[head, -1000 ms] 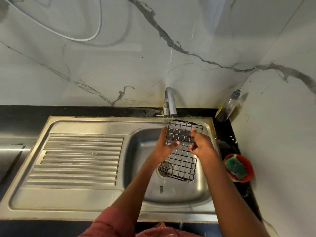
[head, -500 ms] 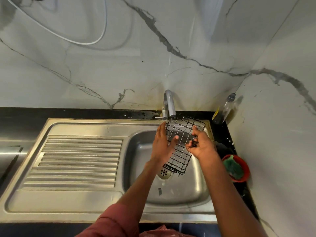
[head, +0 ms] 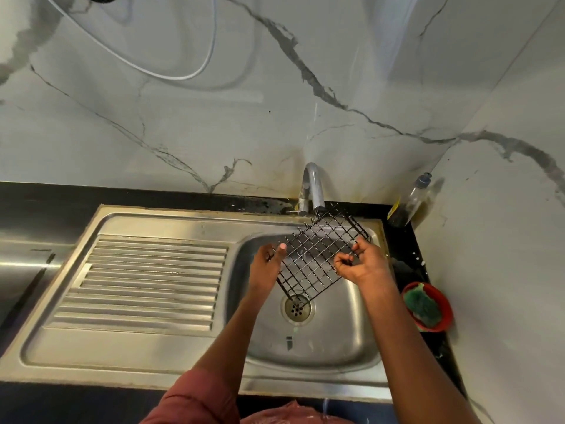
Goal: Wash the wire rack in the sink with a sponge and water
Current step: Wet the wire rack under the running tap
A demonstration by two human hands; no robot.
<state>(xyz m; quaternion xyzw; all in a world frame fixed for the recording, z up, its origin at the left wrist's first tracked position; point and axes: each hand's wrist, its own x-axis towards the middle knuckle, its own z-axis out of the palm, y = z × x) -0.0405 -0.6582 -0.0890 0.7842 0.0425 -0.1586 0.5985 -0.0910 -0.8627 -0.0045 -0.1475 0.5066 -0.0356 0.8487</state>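
Both forearms reach forward over the basin of the steel sink [head: 171, 365]. The left hand [head: 266, 264] holds the left edge of the wire rack [head: 318, 255], its fingers lying along and behind the grid with the thumb tip showing at the front, so its grip is clamped on the rack. The right hand [head: 363, 264] has its fingers curled and pinched on the wires at the rack's right edge, its grip likewise clamped on the rack. The rack is held above the basin, tilted with one corner down over the drain [head: 297, 309] and its upper edge just below the spout of the tap [head: 313, 188]. A ribbed draining board forms the left part of the sink. The sink is set into a dark surface [head: 46, 203] backed by white, grey-veined marble walls [head: 183, 117]. On the surface at right, a red bowl [head: 444, 304] holds a green sponge [head: 422, 306]; a clear bottle [head: 411, 203] stands in the corner. A white cable [head: 171, 75] hangs against the wall.
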